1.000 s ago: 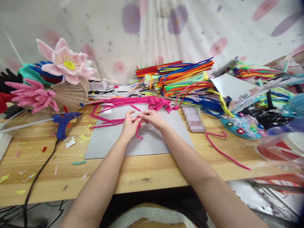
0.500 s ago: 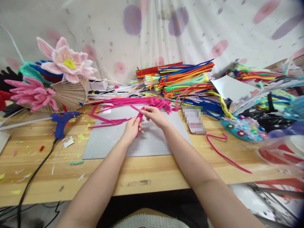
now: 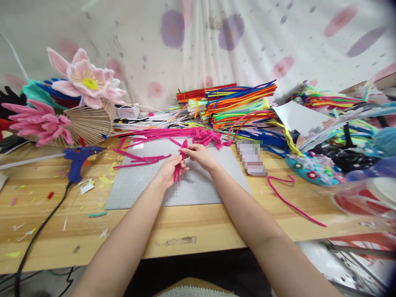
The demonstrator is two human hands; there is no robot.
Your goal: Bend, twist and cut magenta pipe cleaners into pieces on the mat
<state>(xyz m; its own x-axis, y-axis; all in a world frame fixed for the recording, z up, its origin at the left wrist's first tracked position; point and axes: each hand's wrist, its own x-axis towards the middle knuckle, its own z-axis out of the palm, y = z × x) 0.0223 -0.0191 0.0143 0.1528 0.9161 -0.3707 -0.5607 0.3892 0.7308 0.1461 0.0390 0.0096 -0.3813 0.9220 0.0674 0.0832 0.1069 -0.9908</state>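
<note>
Magenta pipe cleaners, bent into a small petal-like shape, are held above the grey cutting mat. My left hand closes round their lower part, with several stems poking out below. The fingers of my right hand pinch the upper part, close to the rounded tip. On the mat's left side lie loose magenta pipe cleaners. Behind my hands is a row of long magenta pipe cleaners, and a pile of shaped magenta pieces sits at its right end.
At left are a blue glue gun with a black cord, a pink fluffy flower and a folding fan. Bundles of coloured pipe cleaners stand at the back. To the right are a phone and one bent magenta pipe cleaner.
The held pipe cleaners have turned more upright, and more of their stems show below my left hand. My right hand has shifted slightly down, still pinching the upper part.
</note>
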